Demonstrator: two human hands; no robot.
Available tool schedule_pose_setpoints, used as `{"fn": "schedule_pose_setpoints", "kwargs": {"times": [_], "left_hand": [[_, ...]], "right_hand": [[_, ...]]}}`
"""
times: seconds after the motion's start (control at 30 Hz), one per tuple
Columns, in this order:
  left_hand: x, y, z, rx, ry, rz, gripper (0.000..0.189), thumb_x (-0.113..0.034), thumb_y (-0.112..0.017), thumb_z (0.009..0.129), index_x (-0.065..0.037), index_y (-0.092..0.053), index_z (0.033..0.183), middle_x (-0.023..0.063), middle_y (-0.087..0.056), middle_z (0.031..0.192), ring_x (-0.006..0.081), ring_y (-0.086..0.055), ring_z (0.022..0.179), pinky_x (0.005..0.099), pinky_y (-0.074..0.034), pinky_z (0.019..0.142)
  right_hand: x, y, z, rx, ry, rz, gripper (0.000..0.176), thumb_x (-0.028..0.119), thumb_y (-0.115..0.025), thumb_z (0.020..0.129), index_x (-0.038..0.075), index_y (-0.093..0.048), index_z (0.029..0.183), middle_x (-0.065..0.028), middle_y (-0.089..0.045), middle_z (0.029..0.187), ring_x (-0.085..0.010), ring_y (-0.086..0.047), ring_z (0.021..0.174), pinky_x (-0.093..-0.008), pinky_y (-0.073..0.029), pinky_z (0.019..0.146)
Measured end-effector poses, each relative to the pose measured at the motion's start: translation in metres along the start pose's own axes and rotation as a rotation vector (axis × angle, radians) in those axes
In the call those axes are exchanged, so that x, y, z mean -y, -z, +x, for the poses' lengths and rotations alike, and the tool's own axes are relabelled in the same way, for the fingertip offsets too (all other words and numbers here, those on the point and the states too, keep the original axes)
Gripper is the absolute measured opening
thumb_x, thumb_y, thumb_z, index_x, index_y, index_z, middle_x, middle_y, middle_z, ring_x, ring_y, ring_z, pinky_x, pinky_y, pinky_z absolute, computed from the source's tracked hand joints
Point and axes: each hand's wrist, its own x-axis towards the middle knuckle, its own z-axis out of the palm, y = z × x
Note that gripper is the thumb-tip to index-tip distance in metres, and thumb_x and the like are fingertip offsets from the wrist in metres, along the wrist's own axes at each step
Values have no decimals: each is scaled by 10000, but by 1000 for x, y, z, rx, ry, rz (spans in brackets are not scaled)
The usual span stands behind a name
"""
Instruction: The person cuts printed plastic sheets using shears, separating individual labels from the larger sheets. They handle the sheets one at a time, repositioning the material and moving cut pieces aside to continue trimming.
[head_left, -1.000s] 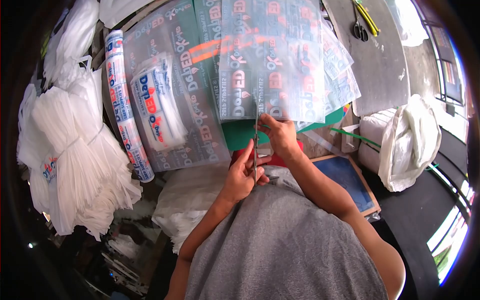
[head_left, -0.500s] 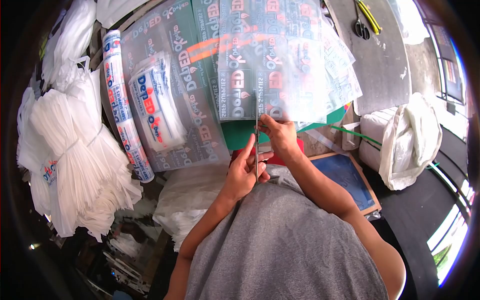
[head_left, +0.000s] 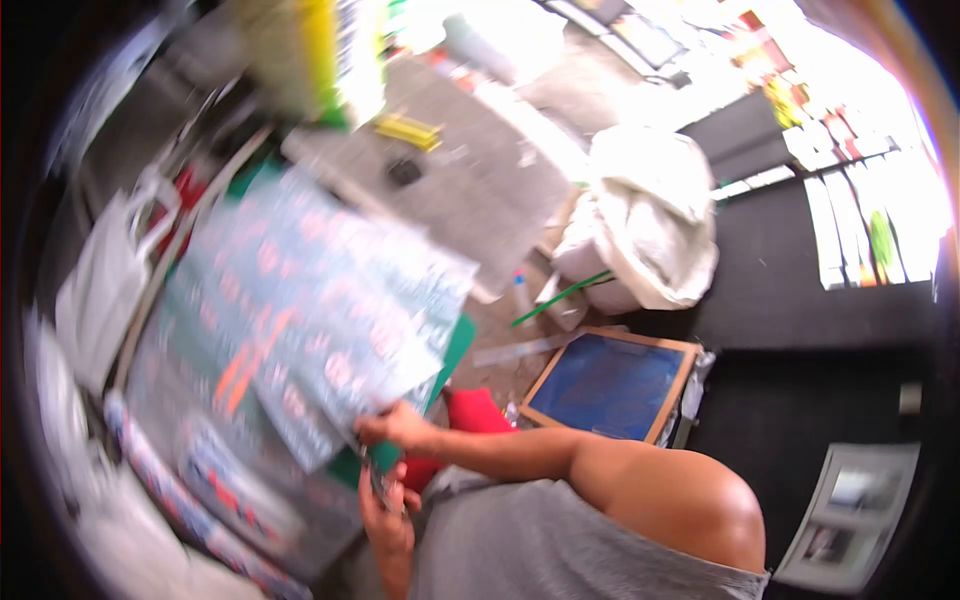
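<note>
Thin printed plastic sheets [head_left: 300,290] lie in a fanned stack over a green board [head_left: 457,352]. At the sheets' near corner is my right hand [head_left: 400,428], its fingers pinched on the edge of a sheet. Just below it my left hand [head_left: 388,515] holds a thin metal tool [head_left: 378,484], blurred, which looks like scissors. Both hands are close together in front of the grey shirt. Motion smears the whole view.
A blue panel in a wooden frame [head_left: 612,385] lies right of my hands. Beyond it stands a white sack [head_left: 650,225]. A grey bench [head_left: 470,170] holds a yellow tool [head_left: 408,131] and a dark object. A printed roll [head_left: 180,505] lies at lower left.
The view has swung to the right, so the sheets and my hands now appear further left and lower. My hands remain at the sheets' near edge. More of the right side shows.
</note>
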Motion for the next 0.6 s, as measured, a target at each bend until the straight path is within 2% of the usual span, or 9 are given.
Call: {"fn": "schedule_pose_setpoints", "kwargs": {"times": [0.13, 0.17, 0.2, 0.27, 0.3, 0.33, 0.4, 0.43, 0.6], "left_hand": [[-3, -2, 0, -155, 96, 2, 578, -127, -613, 915, -25, -399, 1442, 66, -636, 958, 115, -581, 649, 255, -528, 599], [-1, 4, 2, -160, 131, -7, 471, -141, -616, 948, -63, -473, 1389, 44, -637, 964, 137, -623, 701, 270, -541, 603], [5, 9, 3, -148, 115, 2, 471, -141, -616, 948, -63, -473, 1389, 44, -637, 964, 137, -623, 701, 270, -541, 603], [12, 21, 6, -104, 162, 107, 454, -146, -612, 962, -81, -481, 1392, 44, -639, 961, 175, -658, 755, 308, -563, 632], [13, 28, 7, -66, 183, 175, 530, -152, -614, 968, -82, -413, 1454, 69, -643, 1018, 207, -679, 822, 338, -579, 658], [7, 22, 5, -61, 173, 179, 530, -152, -614, 968, -82, -413, 1454, 69, -643, 1018, 207, -679, 822, 338, -579, 658], [-9, 5, -7, -75, 97, 361, 385, -155, -643, 952, 0, -525, 1284, 83, -661, 1038, 146, -657, 788, 272, -538, 671], [-10, 3, -8, -68, 61, 320, 318, -103, -656, 935, 2, -546, 1214, 94, -658, 1036, 170, -666, 753, 289, -548, 669], [-17, -1, -12, -55, 98, 334, 337, -110, -626, 957, 12, -519, 1252, 85, -654, 1027, 167, -662, 784, 292, -543, 671]], "right_hand": [[4, -8, 2, 52, 174, 99, 277, 232, -702, 872, -20, -683, 985, -57, -676, 816, -151, -642, 718, -298, -530, 658], [5, -8, 2, 46, 167, 110, 279, 234, -697, 867, -23, -685, 975, -69, -682, 827, -159, -644, 723, -300, -531, 659], [7, -5, 2, 50, 189, 114, 279, 234, -697, 867, -23, -685, 975, -69, -682, 827, -159, -644, 723, -300, -531, 659], [6, -2, 7, 91, 98, 39, 305, 257, -690, 907, 11, -657, 1085, -56, -665, 921, -146, -635, 840, -299, -535, 730], [2, -2, 13, 94, 65, 26, 338, 246, -676, 913, 22, -622, 1160, -59, -667, 960, -159, -646, 871, -311, -550, 738], [7, -2, 9, 96, 77, 26, 338, 246, -676, 913, 22, -622, 1160, -59, -667, 960, -159, -646, 871, -311, -550, 738], [17, -4, -6, 127, 164, 88, 366, 233, -663, 918, 51, -584, 1226, -58, -662, 1004, -172, -655, 893, -324, -563, 744], [19, -5, -7, 145, 172, 69, 370, 218, -647, 922, 70, -566, 1252, -67, -654, 1034, -185, -661, 914, -337, -575, 750], [18, -5, -7, 167, 126, 126, 379, 202, -636, 920, 55, -551, 1259, -91, -655, 1023, -190, -666, 898, -344, -585, 754]]}}
